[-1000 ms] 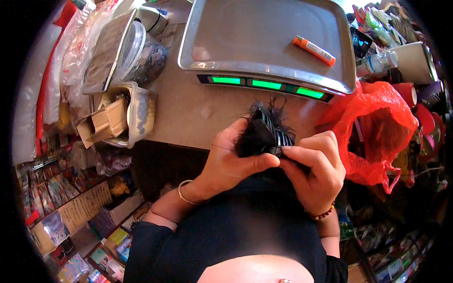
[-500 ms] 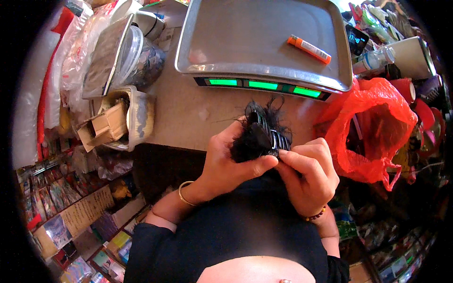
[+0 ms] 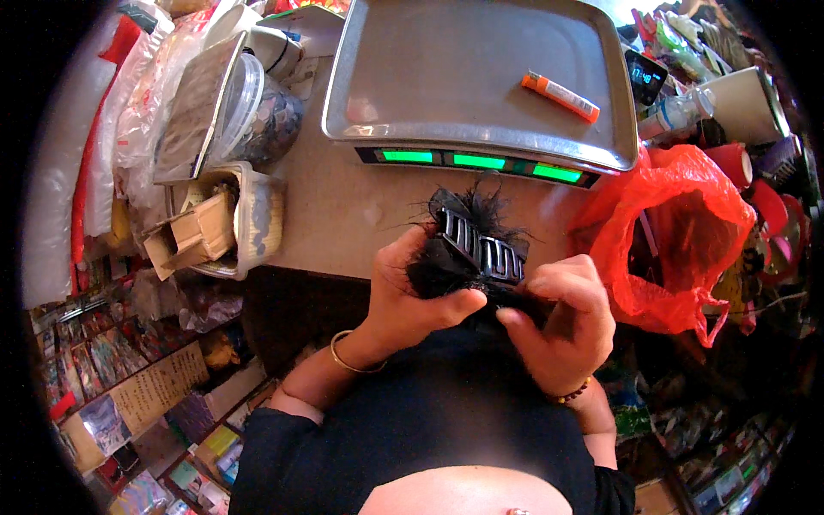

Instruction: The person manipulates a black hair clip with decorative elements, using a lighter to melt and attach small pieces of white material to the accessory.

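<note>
My left hand (image 3: pixel 412 292) and right hand (image 3: pixel 562 322) close around a black feathered hair claw (image 3: pixel 476 249), held between them just short of the steel scale (image 3: pixel 481 77). I judge it light, its plumes fragile; the stiff clip body offers the safest hold.

Two hands (image 3: pixel 412 296) (image 3: pixel 562 322), one black hair claw (image 3: pixel 481 245), one scale (image 3: pixel 476 77), one orange marker (image 3: pixel 560 96), one red bag (image 3: pixel 678 232).
</note>
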The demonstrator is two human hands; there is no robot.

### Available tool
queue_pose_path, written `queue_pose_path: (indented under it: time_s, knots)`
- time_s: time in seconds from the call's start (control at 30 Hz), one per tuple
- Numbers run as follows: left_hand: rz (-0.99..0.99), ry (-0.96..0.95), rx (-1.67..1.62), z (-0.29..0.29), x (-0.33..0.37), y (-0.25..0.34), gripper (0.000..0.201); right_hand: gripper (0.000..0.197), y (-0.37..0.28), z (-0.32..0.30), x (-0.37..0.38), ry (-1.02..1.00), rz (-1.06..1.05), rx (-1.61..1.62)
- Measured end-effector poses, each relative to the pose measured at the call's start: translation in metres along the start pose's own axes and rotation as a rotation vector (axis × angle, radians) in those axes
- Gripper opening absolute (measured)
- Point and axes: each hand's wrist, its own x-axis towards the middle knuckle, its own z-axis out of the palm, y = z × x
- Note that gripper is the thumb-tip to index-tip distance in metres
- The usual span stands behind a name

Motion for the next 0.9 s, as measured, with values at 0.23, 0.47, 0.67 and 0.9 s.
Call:
queue_pose_path:
  time_s: [0.23,0.47,0.67,0.9]
  knots:
    - [0.177,-0.026,-0.022,0.002,0.001,-0.007,0.034,0.055,0.003,-0.01,-0.005,0.055,0.134,0.154]
    - [-0.214,0.06,-0.533,0.008,0.002,0.009,0.031,0.045,0.007,-0.012,-0.007,0.009,0.163,0.137]
    - [-0.168,0.047,-0.367,0.005,-0.002,0.007,0.03,0.04,0.008,-0.01,-0.008,0.015,0.153,0.164]
    - [-0.233,-0.057,-0.505,-0.027,-0.021,-0.033,0.085,0.041,0.007,-0.008,-0.009,0.043,0.101,0.234]
